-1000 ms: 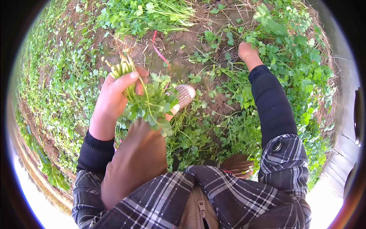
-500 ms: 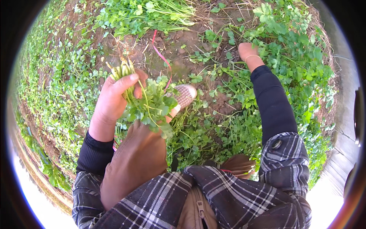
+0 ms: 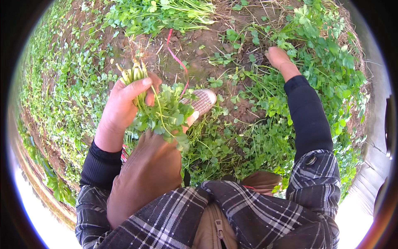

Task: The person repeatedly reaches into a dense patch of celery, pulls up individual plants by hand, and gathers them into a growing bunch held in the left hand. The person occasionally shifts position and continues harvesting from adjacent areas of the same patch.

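Observation:
My left hand [image 3: 124, 99] is closed around a bunch of coriander-like greens [image 3: 166, 106]. Its pale stem ends and thin roots point up and away from me, while the leaves hang toward my knee. Over on the right, my right hand [image 3: 280, 59] is low among the growing greens [image 3: 319, 62]. Its fingers curl under and look closed, but leaves and the back of the hand hide what is in them.
A pile of cut greens [image 3: 161, 14] lies on the soil at the far side. A pink ribbon [image 3: 177, 60] runs from it toward my checked shoe [image 3: 201, 101]. Low plants [image 3: 62, 95] cover the ground at left. A grey concrete strip [image 3: 375, 108] borders the right side.
My right hand has shifted a little to the right, along the edge of the greens. My left hand stays almost still with the same bunch.

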A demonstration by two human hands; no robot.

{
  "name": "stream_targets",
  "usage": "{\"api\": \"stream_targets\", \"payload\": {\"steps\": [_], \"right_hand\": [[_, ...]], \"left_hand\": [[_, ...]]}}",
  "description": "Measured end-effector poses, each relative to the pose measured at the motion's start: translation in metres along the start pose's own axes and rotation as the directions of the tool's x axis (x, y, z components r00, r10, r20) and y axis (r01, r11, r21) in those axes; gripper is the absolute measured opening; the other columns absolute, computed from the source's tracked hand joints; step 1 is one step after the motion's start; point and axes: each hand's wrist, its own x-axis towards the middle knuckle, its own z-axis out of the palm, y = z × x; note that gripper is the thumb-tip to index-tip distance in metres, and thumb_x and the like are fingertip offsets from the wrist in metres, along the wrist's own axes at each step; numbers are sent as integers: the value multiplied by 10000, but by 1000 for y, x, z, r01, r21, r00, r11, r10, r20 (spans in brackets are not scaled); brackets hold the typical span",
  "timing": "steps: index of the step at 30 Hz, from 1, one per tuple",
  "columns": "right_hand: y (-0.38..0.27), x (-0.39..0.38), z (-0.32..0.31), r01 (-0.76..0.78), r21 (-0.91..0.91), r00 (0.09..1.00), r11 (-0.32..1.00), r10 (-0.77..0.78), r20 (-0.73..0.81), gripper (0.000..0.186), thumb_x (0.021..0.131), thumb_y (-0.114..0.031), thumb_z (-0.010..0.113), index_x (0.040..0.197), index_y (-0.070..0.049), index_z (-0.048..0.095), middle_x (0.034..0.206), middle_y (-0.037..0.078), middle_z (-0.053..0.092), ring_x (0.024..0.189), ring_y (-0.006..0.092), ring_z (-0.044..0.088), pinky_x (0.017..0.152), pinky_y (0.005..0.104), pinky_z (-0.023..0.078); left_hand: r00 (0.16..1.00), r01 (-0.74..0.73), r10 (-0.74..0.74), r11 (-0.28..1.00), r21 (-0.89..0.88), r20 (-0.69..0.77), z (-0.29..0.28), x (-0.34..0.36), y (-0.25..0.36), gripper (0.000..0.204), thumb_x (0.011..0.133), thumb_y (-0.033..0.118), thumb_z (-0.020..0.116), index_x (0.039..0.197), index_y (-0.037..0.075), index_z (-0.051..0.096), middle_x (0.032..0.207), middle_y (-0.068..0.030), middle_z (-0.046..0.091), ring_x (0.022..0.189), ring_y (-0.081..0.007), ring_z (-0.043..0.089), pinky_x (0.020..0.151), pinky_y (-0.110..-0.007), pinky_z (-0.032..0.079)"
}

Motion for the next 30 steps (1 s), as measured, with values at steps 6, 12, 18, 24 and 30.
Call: {"api": "stream_targets", "payload": {"steps": [6, 12, 18, 24, 30], "right_hand": [[60, -49, -31, 150, 395, 986, 906, -109, -124, 411, 834, -347, 517, 902, 46, 619, 953, 257, 603, 903, 381, 578, 803, 418, 437], [137, -87, -46, -261, -80, 958, 962, 268, 104, 317, 870, -221, 447, 1068, -49, 625, 1128, 161, 590, 1021, 315, 581, 844, 394, 457], [86, -53, 8, 103, -443, 984, 891, -156, -86, 295, 831, -155, 460, 1092, -102, 585, 939, 107, 643, 893, 288, 603, 770, 380, 489], [62, 12, -19, 366, 88, 879, 926, -313, -360, 200, 848, -182, 445, 967, -85, 574, 860, 52, 624, 901, 155, 583, 904, 324, 414], [66, 27, -60, -5, -749, 913, 662, -302, -273, 475, 751, -125, 572, 1197, -20, 446, 1167, 131, 490, 1092, 282, 470, 937, 403, 355]], "left_hand": [[999, 30, -30, 999, -27, -16, 18, 6, 7, 277, 789, 242, 596, 902, -11, 610, 730, -44, 590, 589, -110, 519, 571, -245, 404], [999, 5, -2, 996, -89, 37, 72, -9, 31, 250, 798, 210, 593, 897, -19, 615, 732, -48, 593, 594, -117, 528, 564, -249, 418], [998, 20, -14, 996, -92, 64, 76, -3, 18, 241, 795, 205, 599, 886, -18, 611, 726, -49, 591, 583, -120, 528, 562, -249, 419], [999, 27, -29, 996, -83, -21, 49, 0, 6, 233, 794, 194, 593, 885, -20, 605, 699, -53, 588, 562, -118, 528, 538, -248, 413], [997, 62, -64, 996, -67, -33, 34, 6, 10, 229, 796, 192, 594, 883, -19, 606, 691, -50, 588, 558, -113, 532, 531, -242, 414]]}}
